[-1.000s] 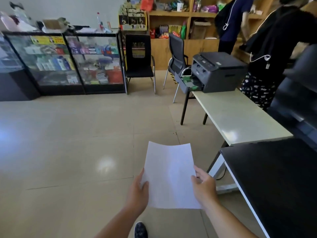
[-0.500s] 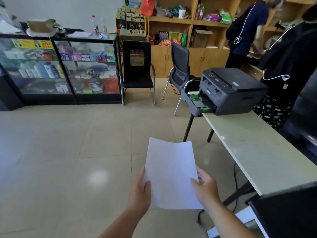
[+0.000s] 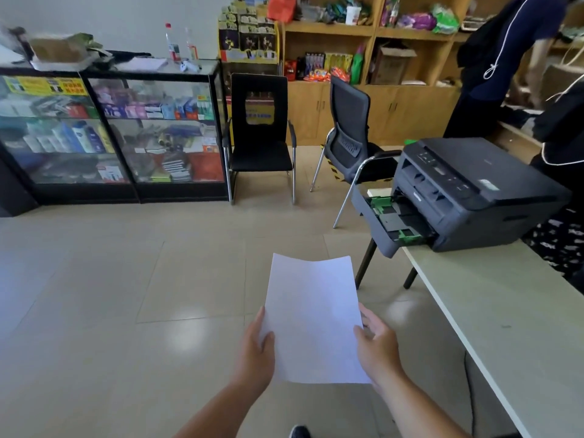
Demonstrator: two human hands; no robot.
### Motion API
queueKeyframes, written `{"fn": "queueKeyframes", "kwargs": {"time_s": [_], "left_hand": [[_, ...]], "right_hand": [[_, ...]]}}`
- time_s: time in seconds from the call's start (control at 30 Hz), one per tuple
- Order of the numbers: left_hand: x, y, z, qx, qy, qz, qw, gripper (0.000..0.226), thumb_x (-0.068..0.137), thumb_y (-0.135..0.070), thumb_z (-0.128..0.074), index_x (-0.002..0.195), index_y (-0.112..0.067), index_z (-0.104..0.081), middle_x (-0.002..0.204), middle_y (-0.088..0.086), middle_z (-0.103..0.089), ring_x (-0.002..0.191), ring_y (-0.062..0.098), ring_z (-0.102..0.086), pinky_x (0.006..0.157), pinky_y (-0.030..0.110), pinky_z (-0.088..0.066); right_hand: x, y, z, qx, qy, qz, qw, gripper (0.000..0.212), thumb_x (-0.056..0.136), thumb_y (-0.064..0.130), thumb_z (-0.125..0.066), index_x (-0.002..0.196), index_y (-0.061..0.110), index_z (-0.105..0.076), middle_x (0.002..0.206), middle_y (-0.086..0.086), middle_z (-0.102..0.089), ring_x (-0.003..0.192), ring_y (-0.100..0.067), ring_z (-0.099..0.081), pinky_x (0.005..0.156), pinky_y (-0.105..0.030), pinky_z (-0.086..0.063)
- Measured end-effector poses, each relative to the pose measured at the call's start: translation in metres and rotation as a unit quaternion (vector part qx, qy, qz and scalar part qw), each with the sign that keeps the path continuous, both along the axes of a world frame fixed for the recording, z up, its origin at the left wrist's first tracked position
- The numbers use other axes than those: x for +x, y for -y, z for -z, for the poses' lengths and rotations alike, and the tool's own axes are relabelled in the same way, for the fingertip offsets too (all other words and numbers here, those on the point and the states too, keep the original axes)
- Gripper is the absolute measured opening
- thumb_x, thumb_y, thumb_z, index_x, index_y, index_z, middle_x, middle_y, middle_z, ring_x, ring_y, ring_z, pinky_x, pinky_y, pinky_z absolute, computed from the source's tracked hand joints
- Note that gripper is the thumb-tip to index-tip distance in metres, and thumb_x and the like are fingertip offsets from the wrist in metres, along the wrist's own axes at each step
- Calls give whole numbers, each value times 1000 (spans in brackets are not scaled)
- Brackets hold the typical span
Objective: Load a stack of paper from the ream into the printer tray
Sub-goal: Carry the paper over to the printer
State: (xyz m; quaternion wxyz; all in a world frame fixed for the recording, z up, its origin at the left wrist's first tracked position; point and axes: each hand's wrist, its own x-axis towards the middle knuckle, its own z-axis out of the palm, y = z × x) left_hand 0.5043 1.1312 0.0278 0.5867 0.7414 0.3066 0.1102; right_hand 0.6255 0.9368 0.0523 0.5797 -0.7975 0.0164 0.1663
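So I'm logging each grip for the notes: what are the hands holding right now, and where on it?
White paper, held by its two long side edges near the bottom: left hand on the left edge, right hand on the right.

Tiled floor (image 3: 126,279), 2 chairs (image 3: 260,137), perhaps shop shelving (image 3: 363,33)

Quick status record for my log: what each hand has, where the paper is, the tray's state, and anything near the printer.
left hand: grips the paper's left edge, thumb on top
right hand: grips the paper's right edge
paper: white, held out over the floor, not yet at the printer
printer: dark grey, at the far end of the pale table
tray: pulled open, overhangs the table end, green guides visible, no paper seen in it
nearby: mesh office chair just beyond the tray; two people standing behind the printer
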Motion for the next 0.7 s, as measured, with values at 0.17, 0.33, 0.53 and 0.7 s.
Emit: {"fn": "queueKeyframes", "kwargs": {"time_s": [0.17, 0.33, 0.53, 0.7], "left_hand": [[81, -33, -17, 2, -4, -17, 1000, 58, 96, -2, -44, 143, -35, -40, 122, -18, -55, 119, 9, -51, 103, 30, -37], [152, -77, -27, -9, 9, -15, 1000, 58, 97, -2, -42, 139, -41, -38, 122, -29, -51, 115, -9, -50, 102, 26, -37], [241, -142, -11, -26, -16, 1, 1000, 56, 97, -10, -43, 146, -36, -38, 128, -24, -53, 123, 5, -50, 109, 37, -40], [338, -196, -5, -32, -9, 97, 995, 53, 96, -9, -44, 134, -47, -44, 125, -25, -56, 120, 0, -53, 103, 32, -40]], "right_hand": [[85, -40, 1, 9, -11, -3, 1000, 52, 89, 2, -46, 130, 29, -60, 119, 12, -70, 110, -9, -65, 96, -39, -53], [159, -86, -4, 1, -15, -4, 1000, 52, 87, 6, -47, 129, 32, -61, 124, 14, -68, 116, -7, -62, 101, -44, -51], [237, -143, -3, -9, -21, 21, 1000, 51, 89, 2, -47, 135, 22, -57, 131, 7, -64, 124, -11, -57, 107, -43, -46], [298, -177, -3, -6, -26, 106, 994, 50, 88, 2, -47, 130, 25, -61, 124, 7, -69, 117, -11, -62, 102, -41, -50]]}}
